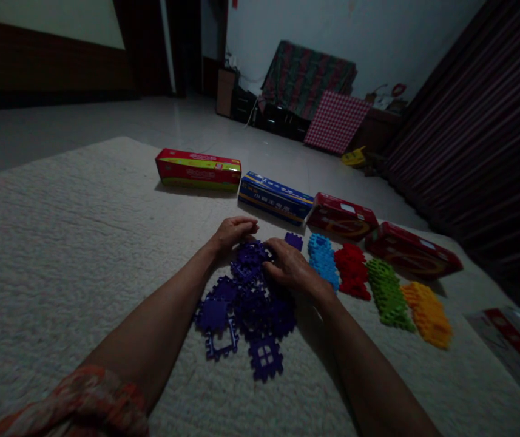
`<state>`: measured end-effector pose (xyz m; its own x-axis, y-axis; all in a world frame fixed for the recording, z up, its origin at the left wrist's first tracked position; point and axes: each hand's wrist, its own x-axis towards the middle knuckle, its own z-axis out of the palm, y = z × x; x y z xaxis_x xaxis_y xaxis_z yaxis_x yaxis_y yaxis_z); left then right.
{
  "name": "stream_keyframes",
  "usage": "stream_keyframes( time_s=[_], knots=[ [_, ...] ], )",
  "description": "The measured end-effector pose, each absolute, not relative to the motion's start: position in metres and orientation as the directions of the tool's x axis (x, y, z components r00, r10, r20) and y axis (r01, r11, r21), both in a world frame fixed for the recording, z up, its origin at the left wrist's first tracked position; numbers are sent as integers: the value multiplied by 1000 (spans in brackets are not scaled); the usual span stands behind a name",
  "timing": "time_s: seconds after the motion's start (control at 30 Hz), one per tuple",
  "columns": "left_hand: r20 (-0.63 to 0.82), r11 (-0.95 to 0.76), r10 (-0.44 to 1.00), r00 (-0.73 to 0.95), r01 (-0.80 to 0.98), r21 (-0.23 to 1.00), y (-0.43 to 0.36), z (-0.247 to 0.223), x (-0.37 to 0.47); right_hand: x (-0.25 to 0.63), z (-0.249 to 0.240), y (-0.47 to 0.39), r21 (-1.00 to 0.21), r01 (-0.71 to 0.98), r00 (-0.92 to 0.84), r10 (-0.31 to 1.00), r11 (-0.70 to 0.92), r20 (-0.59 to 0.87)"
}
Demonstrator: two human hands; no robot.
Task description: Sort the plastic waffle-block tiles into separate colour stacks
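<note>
A loose heap of purple interlocking building tiles [260,309] lies in front of me on the pale blanket. Some are solid squares, some are open frames, and one at the near side is a window tile [266,358]. At the heap's far left edge is my left hand [236,232], its fingers loosely bent with no tile visible in them. My right hand [289,264] reaches over the heap's right side, thumb and fingers around purple tiles at the top; their tips are partly hidden. Just beyond that hand, a single purple tile [293,241] lies flat.
Rows of blue tiles [323,261], red tiles [352,271], green tiles [389,294] and yellow tiles [428,314] lie to the right. Behind them stand a red-green box [199,170], a blue box [275,198] and two dark red boxes [342,216] along the blanket's far side.
</note>
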<state>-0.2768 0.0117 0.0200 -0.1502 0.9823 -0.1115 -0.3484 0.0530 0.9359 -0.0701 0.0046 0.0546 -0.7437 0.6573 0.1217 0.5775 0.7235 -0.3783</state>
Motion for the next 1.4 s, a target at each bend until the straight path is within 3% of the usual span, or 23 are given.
stream_keyframes(
  time_s=[0.27,0.5,0.7,0.83,1.4],
  knots=[
    [16,-12,998,54,-82,997,11,13,-282,-74,43,10,-422,658,-649,754,624,103],
    [-17,26,998,65,-136,990,7,20,-281,-64,40,15,-426,651,-633,759,628,151],
    [-38,45,998,49,-157,987,9,17,-280,-44,54,28,-328,657,-644,732,678,223],
    [-46,53,998,44,-183,982,11,14,-281,-26,65,41,-233,743,-570,776,628,272],
    [-57,60,998,20,-201,978,11,12,-281,-37,58,59,-113,826,-528,829,552,185]
  ],
)
